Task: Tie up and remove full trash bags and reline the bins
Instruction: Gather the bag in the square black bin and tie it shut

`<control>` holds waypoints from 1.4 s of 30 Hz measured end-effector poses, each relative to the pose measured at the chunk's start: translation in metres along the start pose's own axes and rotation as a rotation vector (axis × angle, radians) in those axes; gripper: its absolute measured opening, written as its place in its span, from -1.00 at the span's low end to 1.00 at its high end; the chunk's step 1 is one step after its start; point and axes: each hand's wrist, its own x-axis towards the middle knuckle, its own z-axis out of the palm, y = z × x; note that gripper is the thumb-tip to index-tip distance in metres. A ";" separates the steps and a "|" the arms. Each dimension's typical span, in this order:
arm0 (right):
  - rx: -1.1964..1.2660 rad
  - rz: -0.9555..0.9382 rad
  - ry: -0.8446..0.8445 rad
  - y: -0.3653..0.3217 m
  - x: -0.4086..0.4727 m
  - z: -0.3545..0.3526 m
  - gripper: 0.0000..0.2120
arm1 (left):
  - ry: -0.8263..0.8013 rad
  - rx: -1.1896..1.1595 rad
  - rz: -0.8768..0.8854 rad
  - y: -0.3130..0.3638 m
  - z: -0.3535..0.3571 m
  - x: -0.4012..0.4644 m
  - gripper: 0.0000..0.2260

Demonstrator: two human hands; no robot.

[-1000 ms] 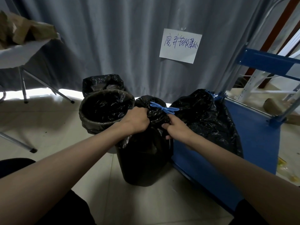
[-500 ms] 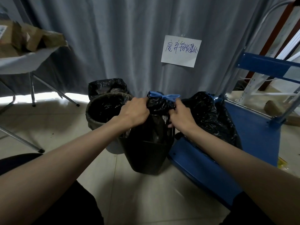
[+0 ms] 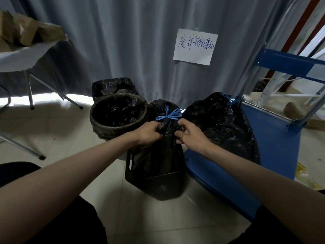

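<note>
Both hands had the tied black trash bag (image 3: 158, 155) by its gathered neck, just under the blue drawstring bow (image 3: 169, 115): the left hand (image 3: 149, 132) and the right hand (image 3: 189, 133) each curled tight into the plastic. The bag sat in its dark bin (image 3: 154, 182) on the floor, between the relined round bin (image 3: 117, 127) and the blue cart (image 3: 270, 138). Thin plastic gripped that way might tear, or the bin might lift along with it.

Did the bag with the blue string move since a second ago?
Cannot tell. The bag stays between the round bin and the blue cart, both hands gripping its neck; the camera itself shifted.
</note>
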 end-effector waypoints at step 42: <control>-0.606 0.129 0.231 0.072 -0.025 0.040 -0.76 | 0.243 -0.083 0.017 0.005 0.026 -0.007 -0.83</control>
